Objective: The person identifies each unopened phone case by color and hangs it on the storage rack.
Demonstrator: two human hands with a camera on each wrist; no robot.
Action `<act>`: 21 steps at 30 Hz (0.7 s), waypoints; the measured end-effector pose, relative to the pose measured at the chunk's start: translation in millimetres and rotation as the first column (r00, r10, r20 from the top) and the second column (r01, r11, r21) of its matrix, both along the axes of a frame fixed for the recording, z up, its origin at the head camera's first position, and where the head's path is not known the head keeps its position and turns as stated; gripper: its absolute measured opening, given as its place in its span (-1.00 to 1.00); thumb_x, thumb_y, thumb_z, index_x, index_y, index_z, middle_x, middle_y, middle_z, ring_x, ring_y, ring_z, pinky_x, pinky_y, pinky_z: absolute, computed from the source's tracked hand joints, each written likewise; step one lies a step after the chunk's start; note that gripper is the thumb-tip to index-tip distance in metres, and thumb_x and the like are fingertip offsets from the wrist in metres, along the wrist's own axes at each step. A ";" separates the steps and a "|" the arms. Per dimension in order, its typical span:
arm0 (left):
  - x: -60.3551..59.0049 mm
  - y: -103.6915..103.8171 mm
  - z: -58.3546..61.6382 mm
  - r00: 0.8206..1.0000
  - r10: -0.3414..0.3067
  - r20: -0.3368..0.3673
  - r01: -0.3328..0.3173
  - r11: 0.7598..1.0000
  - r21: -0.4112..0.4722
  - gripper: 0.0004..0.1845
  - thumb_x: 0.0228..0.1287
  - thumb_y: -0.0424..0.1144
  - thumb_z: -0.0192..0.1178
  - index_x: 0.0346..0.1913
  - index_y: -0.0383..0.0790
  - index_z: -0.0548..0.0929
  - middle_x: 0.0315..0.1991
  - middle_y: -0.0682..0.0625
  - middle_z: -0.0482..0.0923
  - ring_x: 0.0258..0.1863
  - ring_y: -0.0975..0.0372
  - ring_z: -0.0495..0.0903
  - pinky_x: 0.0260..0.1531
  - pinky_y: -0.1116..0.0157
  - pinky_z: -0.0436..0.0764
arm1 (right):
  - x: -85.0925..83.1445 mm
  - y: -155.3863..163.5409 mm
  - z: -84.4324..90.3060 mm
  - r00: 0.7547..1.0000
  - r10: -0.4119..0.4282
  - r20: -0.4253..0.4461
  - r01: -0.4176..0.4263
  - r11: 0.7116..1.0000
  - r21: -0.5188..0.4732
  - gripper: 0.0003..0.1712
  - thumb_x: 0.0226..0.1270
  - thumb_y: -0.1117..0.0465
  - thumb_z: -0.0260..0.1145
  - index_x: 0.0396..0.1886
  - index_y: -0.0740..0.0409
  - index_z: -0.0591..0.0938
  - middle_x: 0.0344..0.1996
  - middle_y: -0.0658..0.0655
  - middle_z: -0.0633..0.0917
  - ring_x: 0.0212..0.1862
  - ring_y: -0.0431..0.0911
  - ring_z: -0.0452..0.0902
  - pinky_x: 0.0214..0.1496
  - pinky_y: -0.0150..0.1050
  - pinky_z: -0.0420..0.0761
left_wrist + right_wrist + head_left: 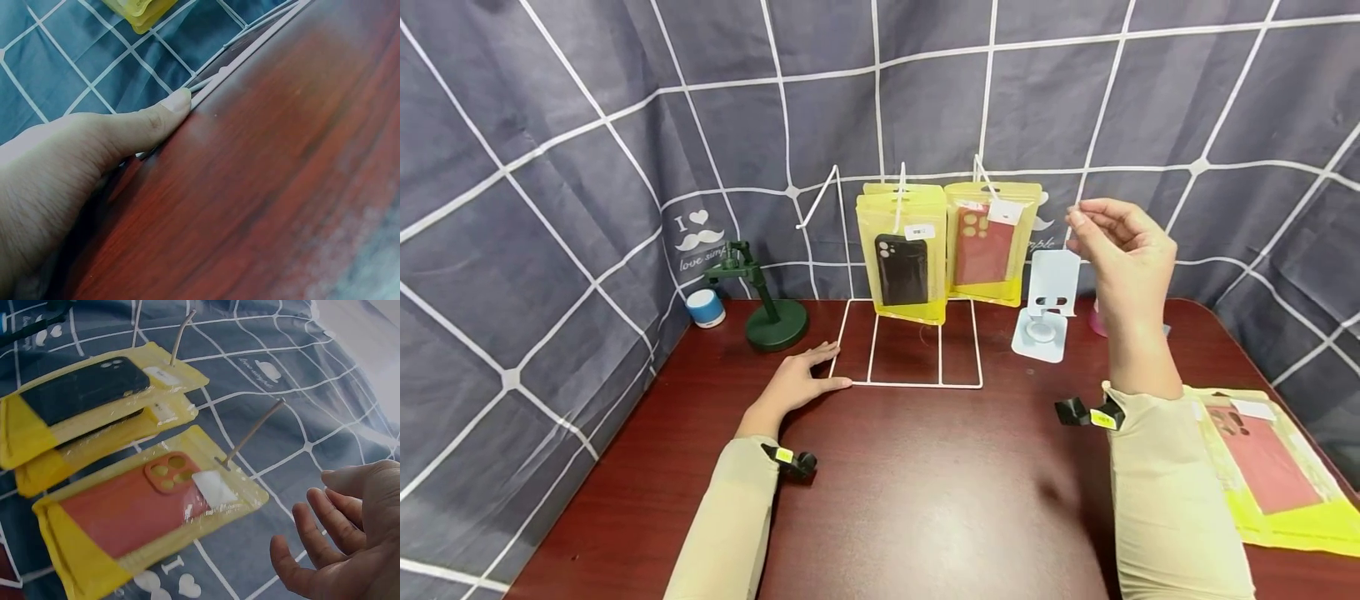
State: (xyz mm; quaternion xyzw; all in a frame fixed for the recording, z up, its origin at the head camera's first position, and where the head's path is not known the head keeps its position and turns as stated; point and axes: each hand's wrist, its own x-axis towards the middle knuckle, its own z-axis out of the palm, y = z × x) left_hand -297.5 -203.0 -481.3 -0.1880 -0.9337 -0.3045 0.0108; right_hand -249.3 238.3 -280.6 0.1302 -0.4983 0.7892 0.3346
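Note:
A white wire display rack (917, 385) stands on the dark red table (925, 483). From its hooks hang yellow packets, one with a black phone case (901, 267) and one with a red phone case (988, 246). My left hand (811, 375) lies flat on the table, fingers straight, its thumb (169, 109) against the rack's base wire (250, 53). My right hand (1086, 227) is raised just right of the red-case packet (137, 519), empty, with fingers relaxed (312, 515). The black-case packet (81, 394) hangs beyond it, over another yellow packet.
The rack's left hook (816, 200) is bare. A green stand (771, 317) and a small blue speaker (705, 307) sit at the back left. A light blue phone holder (1047, 308) stands right of the rack. Another yellow packet with a red case (1262, 467) lies at the table's right edge.

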 end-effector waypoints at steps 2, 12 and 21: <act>0.2 -0.5 0.5 1.000 0.004 0.001 -0.004 1.000 0.004 -0.02 -0.01 0.50 0.31 0.45 0.04 0.47 0.47 0.03 0.33 0.50 0.14 0.22 0.41 -0.02 0.27 | 5.0 5.0 -2.8 1.000 -0.009 0.017 0.008 0.999 0.050 -0.61 0.07 0.47 0.55 -0.10 0.56 0.67 -0.27 0.26 0.78 -0.33 -0.03 0.70 -0.29 -0.34 0.72; -1.0 -2.0 0.7 1.000 0.011 -0.010 -0.011 1.000 0.004 -0.04 0.01 0.47 0.33 0.44 0.05 0.47 0.47 0.02 0.33 0.50 0.10 0.22 0.41 -0.03 0.27 | 35.6 40.0 -27.5 0.984 -0.137 0.112 0.085 0.920 0.382 -0.66 0.20 0.38 0.50 -0.04 0.46 0.70 -0.23 0.09 0.80 -0.22 -0.14 0.69 -0.13 -0.46 0.61; 0.6 1.7 -0.8 1.000 0.014 0.013 -0.014 1.000 0.015 -0.03 -0.02 0.49 0.33 0.44 0.09 0.47 0.48 0.04 0.32 0.50 0.12 0.21 0.41 -0.03 0.27 | 63.0 120.7 -77.3 0.946 -0.190 0.262 -0.147 0.466 0.872 -0.60 0.35 0.20 0.44 0.17 0.03 0.68 -0.05 -0.11 0.76 -0.07 -0.39 0.66 -0.14 -0.60 0.54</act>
